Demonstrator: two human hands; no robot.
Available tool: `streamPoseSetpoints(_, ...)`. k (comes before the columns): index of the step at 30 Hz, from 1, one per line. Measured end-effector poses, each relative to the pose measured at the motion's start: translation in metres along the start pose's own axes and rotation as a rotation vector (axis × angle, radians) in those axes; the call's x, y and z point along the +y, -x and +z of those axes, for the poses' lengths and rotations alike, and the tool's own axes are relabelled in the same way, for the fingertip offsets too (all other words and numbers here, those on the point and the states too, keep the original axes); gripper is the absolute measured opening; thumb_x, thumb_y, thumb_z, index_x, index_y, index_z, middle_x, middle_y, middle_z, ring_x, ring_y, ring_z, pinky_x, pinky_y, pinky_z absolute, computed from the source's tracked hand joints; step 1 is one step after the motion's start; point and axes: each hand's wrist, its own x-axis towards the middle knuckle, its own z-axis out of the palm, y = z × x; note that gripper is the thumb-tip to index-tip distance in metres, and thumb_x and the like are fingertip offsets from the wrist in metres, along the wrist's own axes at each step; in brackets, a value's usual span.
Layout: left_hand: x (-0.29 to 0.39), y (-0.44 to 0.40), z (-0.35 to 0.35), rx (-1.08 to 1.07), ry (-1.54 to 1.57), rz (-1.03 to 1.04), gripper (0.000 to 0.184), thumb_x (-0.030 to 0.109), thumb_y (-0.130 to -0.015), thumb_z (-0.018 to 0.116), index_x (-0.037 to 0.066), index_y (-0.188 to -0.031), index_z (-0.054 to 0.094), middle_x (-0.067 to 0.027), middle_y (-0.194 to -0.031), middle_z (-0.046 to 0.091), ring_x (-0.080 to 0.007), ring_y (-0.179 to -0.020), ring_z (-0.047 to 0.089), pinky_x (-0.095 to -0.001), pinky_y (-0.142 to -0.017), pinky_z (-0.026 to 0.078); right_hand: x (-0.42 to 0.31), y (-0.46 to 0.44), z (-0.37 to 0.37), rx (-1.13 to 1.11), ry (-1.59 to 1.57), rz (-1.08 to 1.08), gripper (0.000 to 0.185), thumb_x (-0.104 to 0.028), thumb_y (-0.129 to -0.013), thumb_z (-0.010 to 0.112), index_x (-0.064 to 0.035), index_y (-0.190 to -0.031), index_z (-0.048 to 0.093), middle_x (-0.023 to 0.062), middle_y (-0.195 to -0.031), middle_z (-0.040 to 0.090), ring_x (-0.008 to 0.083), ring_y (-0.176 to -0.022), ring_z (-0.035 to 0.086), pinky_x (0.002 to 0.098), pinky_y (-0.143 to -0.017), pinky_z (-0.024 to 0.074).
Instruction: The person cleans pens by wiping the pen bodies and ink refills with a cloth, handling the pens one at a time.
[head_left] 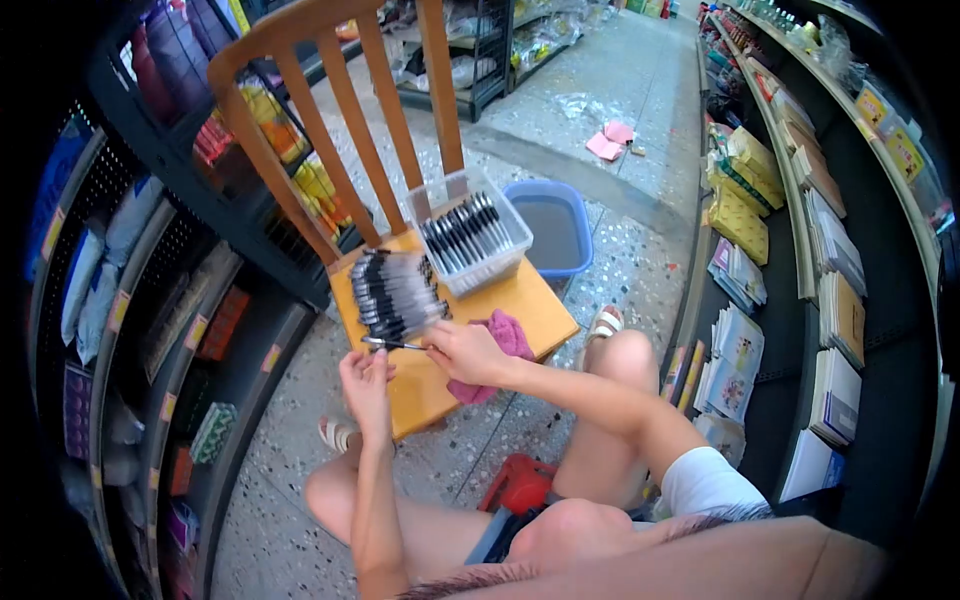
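A slim pen [398,345] with a dark end lies level between my hands, above the front left of a wooden chair seat [540,325]. My right hand [466,353] pinches its right end. My left hand [366,388] is at the dark end, thumb and curled fingertips against it; the exact grip is small to see. Just beyond, a row of clear pens [395,292] with black ends lies side by side on the seat. A clear plastic box [480,270] behind them holds more pens. Beside my right hand is a crumpled pink cloth [508,335], partly covered by the forearm.
The slatted chair back [335,110] rises behind the pens. A blue basin [565,235] of greyish water stands on the floor behind the chair. Shelves [160,330] line the left, and stationery shelves [800,270] the right. Pink paper [610,140] lies in the aisle; a red object [515,485] is below me.
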Motion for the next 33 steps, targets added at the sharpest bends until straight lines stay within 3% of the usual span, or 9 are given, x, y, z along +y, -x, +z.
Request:
streamPoseSetpoints(1, 0.009, 0.007, 0.007, -0.025, 0.062, -0.07, 0.029, 0.012, -0.087, 0.061, 0.0, -0.11, 0.048, -0.0081, -0.091, 0.057, -0.0116, -0.076, 0.059, -0.0226, -0.066, 0.05, -0.003, 0.003, 0.001, 0.013, -0.046, 0.018, 0.01, -0.016, -0.079, 0.057, -0.0074, -0.084, 0.058, 0.0093, -0.082, 0.058, 0.0294, -0.071, 0.061, 0.0399, -0.057, 0.0488)
streamPoseSetpoints(6, -0.009, 0.007, 0.014, -0.146, 0.246, -0.132, 0.017, 0.008, -0.088, 0.058, 0.001, -0.103, 0.054, -0.0047, -0.094, 0.059, -0.0099, -0.08, 0.058, -0.0219, -0.069, 0.049, -0.005, 0.013, 0.005, -0.051, -0.171, 0.06, 0.016, -0.02, -0.079, 0.062, -0.0083, -0.09, 0.061, 0.0104, -0.083, 0.06, 0.0284, -0.071, 0.062, 0.0388, -0.059, 0.0485)
streamPoseSetpoints(12, 0.008, -0.003, 0.005, -0.101, 0.295, -0.104, 0.016, 0.01, -0.088, 0.058, 0.003, -0.102, 0.054, -0.0033, -0.087, 0.061, -0.0078, -0.077, 0.057, -0.0206, -0.07, 0.047, 0.017, 0.007, -0.04, -0.053, 0.019, 0.185, 0.027, -0.029, -0.077, 0.067, -0.0048, -0.089, 0.064, 0.0114, -0.077, 0.06, 0.0257, -0.067, 0.061, 0.0371, -0.059, 0.0483)
streamPoseSetpoints(15, 0.008, -0.002, 0.004, -0.136, 0.228, -0.101, 0.017, 0.01, -0.088, 0.058, 0.002, -0.102, 0.054, -0.003, -0.086, 0.061, -0.0078, -0.076, 0.057, -0.0208, -0.069, 0.046, 0.014, 0.017, -0.053, -0.182, 0.015, 0.248, 0.031, -0.033, -0.075, 0.068, -0.0046, -0.086, 0.062, 0.0112, -0.078, 0.058, 0.0275, -0.071, 0.06, 0.0386, -0.062, 0.0479)
streamPoseSetpoints(18, 0.009, 0.005, 0.009, -0.156, 0.129, -0.096, 0.02, 0.011, -0.088, 0.059, 0.001, -0.104, 0.054, -0.0028, -0.085, 0.061, -0.0082, -0.076, 0.057, -0.0213, -0.068, 0.046, -0.001, 0.033, -0.051, -0.123, 0.163, 0.165, 0.031, -0.034, -0.073, 0.069, -0.0058, -0.084, 0.06, 0.0107, -0.081, 0.056, 0.0297, -0.079, 0.058, 0.0397, -0.068, 0.0471)
streamPoseSetpoints(22, 0.006, 0.008, 0.011, -0.249, 0.084, -0.105, 0.023, 0.011, -0.087, 0.059, 0.001, -0.107, 0.054, -0.0022, -0.084, 0.061, -0.0086, -0.076, 0.058, -0.0216, -0.068, 0.046, 0.014, 0.048, -0.036, -0.078, 0.139, 0.114, 0.029, -0.025, -0.077, 0.067, -0.0024, -0.091, 0.056, 0.0124, -0.084, 0.055, 0.0302, -0.085, 0.055, 0.0376, -0.073, 0.0452)
streamPoseSetpoints(25, 0.006, 0.008, 0.015, -0.323, 0.074, -0.108, 0.025, 0.012, -0.089, 0.057, 0.002, -0.111, 0.055, -0.0012, -0.084, 0.06, -0.0085, -0.077, 0.058, -0.0218, -0.069, 0.047, 0.025, 0.042, -0.042, 0.004, -0.121, 0.162, 0.02, -0.018, -0.085, 0.059, -0.0016, -0.095, 0.053, 0.0077, -0.085, 0.056, 0.0219, -0.081, 0.056, 0.0316, -0.072, 0.0449)
streamPoseSetpoints(29, 0.012, 0.013, 0.023, -0.424, 0.134, -0.176, 0.028, 0.011, -0.088, 0.057, 0.001, -0.114, 0.056, -0.0021, -0.086, 0.061, -0.0095, -0.075, 0.058, -0.0229, -0.07, 0.048, 0.023, 0.029, -0.052, 0.089, -1.062, 0.457, 0.014, -0.015, -0.096, 0.044, -0.0032, -0.096, 0.051, -0.002, -0.087, 0.053, 0.0047, -0.08, 0.049, 0.021, -0.072, 0.0418)
streamPoseSetpoints(33, 0.016, 0.019, 0.032, -0.499, 0.118, -0.197, 0.029, 0.009, -0.087, 0.059, 0.0, -0.114, 0.056, -0.0025, -0.086, 0.062, -0.009, -0.075, 0.058, -0.0232, -0.07, 0.048, 0.012, 0.02, -0.056, 0.105, -1.225, 0.477, 0.012, -0.015, -0.096, 0.045, -0.0055, -0.101, 0.051, -0.0018, -0.092, 0.054, 0.0034, -0.085, 0.05, 0.0215, -0.077, 0.0427)
